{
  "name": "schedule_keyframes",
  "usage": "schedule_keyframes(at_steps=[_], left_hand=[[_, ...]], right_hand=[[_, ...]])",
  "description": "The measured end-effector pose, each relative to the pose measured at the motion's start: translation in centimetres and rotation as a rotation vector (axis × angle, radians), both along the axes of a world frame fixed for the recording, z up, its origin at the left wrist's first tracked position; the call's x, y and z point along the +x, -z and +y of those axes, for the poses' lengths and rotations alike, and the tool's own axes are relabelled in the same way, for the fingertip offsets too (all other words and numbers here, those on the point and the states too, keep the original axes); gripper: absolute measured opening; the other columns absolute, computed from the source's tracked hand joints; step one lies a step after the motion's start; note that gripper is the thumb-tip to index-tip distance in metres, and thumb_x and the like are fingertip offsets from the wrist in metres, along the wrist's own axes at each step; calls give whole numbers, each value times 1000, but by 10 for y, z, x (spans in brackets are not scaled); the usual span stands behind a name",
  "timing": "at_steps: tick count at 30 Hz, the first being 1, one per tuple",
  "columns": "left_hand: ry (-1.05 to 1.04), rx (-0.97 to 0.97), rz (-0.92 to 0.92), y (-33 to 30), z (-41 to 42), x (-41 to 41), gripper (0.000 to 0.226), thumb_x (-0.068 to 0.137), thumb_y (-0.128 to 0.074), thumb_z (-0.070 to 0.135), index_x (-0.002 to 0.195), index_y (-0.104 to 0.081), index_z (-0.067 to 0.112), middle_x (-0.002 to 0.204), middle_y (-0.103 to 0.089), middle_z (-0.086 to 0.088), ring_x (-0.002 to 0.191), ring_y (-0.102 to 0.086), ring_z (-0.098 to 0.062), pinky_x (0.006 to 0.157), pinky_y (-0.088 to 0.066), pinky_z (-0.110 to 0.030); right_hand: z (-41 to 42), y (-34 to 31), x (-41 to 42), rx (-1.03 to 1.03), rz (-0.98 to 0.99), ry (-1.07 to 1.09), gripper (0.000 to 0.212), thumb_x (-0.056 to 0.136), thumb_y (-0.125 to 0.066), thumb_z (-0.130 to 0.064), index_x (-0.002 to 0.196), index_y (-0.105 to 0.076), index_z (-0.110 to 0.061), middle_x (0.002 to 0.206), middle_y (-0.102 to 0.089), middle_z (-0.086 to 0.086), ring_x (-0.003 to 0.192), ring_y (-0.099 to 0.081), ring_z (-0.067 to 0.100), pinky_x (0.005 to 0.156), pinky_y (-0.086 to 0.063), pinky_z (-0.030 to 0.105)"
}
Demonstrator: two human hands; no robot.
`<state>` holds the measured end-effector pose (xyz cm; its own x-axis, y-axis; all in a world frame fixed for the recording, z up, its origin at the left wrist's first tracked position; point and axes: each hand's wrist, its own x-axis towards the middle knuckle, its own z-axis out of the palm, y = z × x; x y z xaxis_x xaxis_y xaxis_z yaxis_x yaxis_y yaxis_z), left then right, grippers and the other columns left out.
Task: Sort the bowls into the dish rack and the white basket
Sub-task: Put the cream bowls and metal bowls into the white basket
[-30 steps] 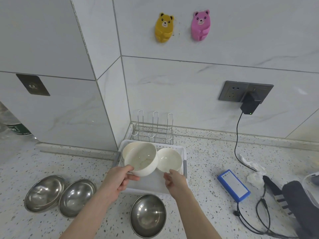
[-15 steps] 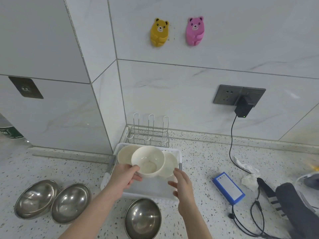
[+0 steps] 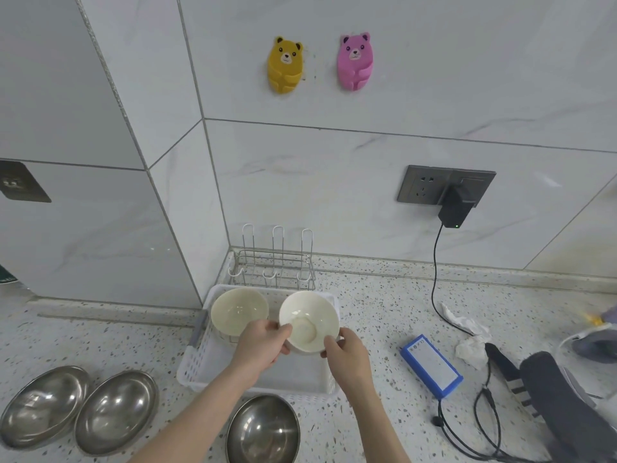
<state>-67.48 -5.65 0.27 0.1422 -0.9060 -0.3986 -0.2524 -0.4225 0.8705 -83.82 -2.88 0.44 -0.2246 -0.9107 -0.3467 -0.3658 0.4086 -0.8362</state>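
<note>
Bowl (image 3: pixel 309 320) pinched at rim by left hand (image 3: pixel 263 345), steadied by right hand (image 3: pixel 347 354) — to be lowered level into basket (image 3: pixel 197 362), beside second bowl (image 3: pixel 238 310).

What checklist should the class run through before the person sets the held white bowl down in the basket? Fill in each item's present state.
1. Left hand grips held bowl: ok.
2. Right hand steadies its rim: ok.
3. Held bowl over white basket: ok.
4. Free basket floor nearer the person: ok.
5. Held bowl clear of cream bowl: cannot tell.
6. Dish rack holds steel bowls: not ok.
</note>
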Motion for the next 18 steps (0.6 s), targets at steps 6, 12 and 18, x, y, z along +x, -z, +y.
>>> schedule_keyframes(at_steps=[6,12,18], left_hand=[[-48,9,86,3,5,-5,30,91,-64,36,114,-52,21,83,-75,-7,41,-48,-9,37,-34,-21],[-52,83,149,7,8,-3,20,94,-62,33,107,-54,20,90,-74,-8,44,-49,-10,37,-31,-21],[-83,146,86,18,1,1,28,95,-61,31,110,-54,8,85,-73,-15,41,-42,-12,36,-25,-18]], right_hand=[[-10,9,3,-31,81,55,20,92,-52,-26,111,-55,-20,81,-63,-4,72,-59,10,59,-44,26],[-14,14,6,-29,94,61,27,91,-53,-25,117,-58,-16,84,-64,-6,75,-60,10,60,-42,26],[-18,14,7,-28,198,-14,28,91,-52,-27,117,-56,-17,82,-60,-11,77,-60,11,64,-47,28]])
